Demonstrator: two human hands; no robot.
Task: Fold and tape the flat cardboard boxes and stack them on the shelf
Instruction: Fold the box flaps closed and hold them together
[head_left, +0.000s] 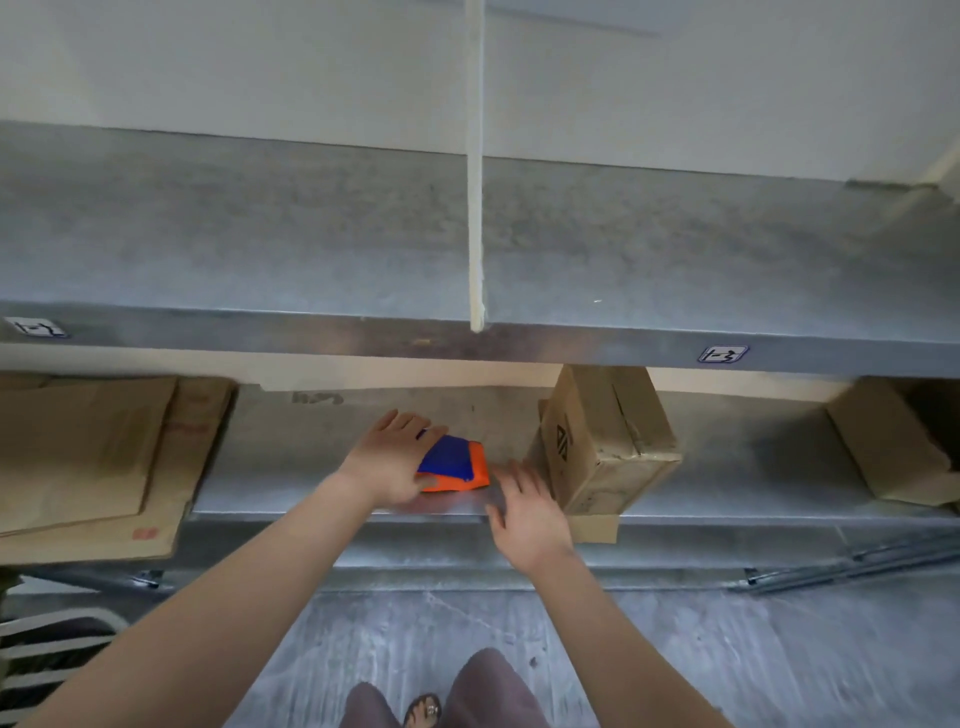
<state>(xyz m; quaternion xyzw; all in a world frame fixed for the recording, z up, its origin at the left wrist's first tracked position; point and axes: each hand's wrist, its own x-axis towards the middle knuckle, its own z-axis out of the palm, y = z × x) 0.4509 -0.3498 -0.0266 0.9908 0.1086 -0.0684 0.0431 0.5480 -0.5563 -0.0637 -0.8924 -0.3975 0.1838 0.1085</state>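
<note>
Tape dispenser (457, 464), blue over orange, sits on the grey metal shelf (291, 496). Left hand (390, 458) grasps its left side and hides part of it. Right hand (525, 512) is just to its right, released, fingers spread. Folded cardboard box (608, 441) stands tilted beyond that hand. Flat cardboard sheets (88, 457) lie well left. Another box (891, 447) is cut off at the frame's right edge.
</note>
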